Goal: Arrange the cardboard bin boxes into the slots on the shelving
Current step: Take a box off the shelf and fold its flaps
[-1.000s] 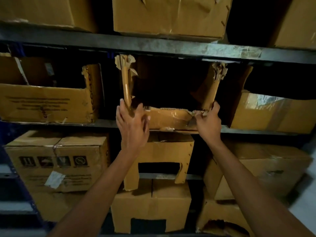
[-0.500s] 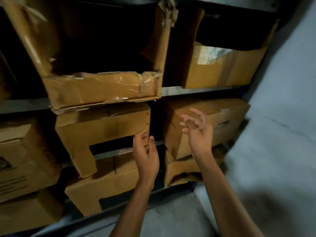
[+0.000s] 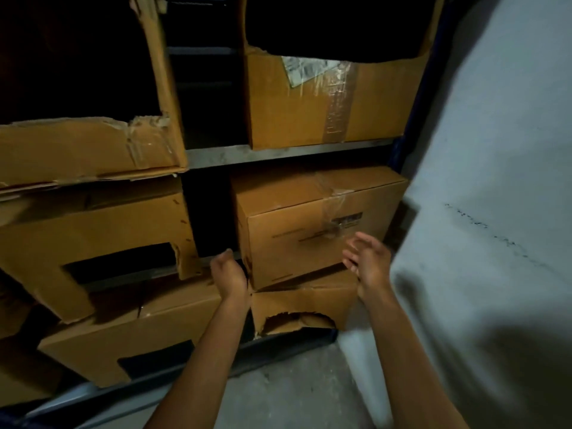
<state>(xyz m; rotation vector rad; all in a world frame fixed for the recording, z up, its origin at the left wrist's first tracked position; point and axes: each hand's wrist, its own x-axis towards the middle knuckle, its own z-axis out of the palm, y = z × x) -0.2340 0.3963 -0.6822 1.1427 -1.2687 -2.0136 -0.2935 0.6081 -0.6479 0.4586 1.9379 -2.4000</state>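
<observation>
The left hand (image 3: 229, 274) sits at the lower left front corner of a sealed, taped cardboard box (image 3: 309, 230), thumb up and fingers curled toward that edge; whether it truly grips the corner cannot be told. The right hand (image 3: 368, 261) is released, fingers spread and loose, in front of the lower right of the same box's front face. This box stands at the right end of the shelving, turned a little askew, its bottom edge resting on a torn box (image 3: 309, 301) with a ragged hole. Left of the sealed box a dark, narrow gap (image 3: 210, 218) separates it from a bin box with a cut-out front (image 3: 93, 230); another cut-out bin box (image 3: 130, 326) lies under that one. Above, on the grey shelf rail (image 3: 278, 153), an open-fronted taped bin box (image 3: 325, 106) fills the right end slot, and a torn bin box (image 3: 86, 150) overhangs the rail's left part. A pale wall (image 3: 495, 150) closes in on the right; bare concrete floor (image 3: 294, 394) lies below.
</observation>
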